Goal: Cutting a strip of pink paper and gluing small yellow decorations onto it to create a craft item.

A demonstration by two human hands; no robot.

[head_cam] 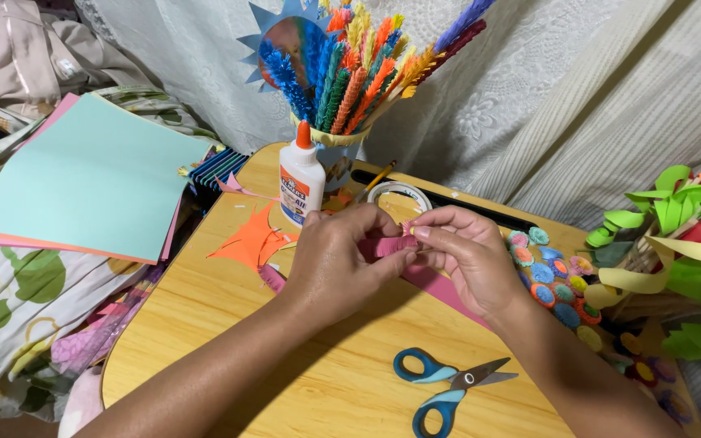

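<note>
Both of my hands meet over the middle of a small wooden table (229,324). My left hand (342,264) and my right hand (468,255) pinch a fringed pink paper strip (387,243) between their fingertips. The strip's long end (440,288) trails down across the table under my right wrist. Blue-handled scissors (444,385) lie shut on the table, just in front of my forearms.
A white glue bottle (301,178) with an orange cap stands behind my hands, beside a cup of colourful fringed paper sticks (350,73). Also nearby: a tape roll (399,193), orange paper scraps (253,239), small rolled paper flowers (553,276), coloured paper sheets (91,178), green and yellow paper curls (675,243).
</note>
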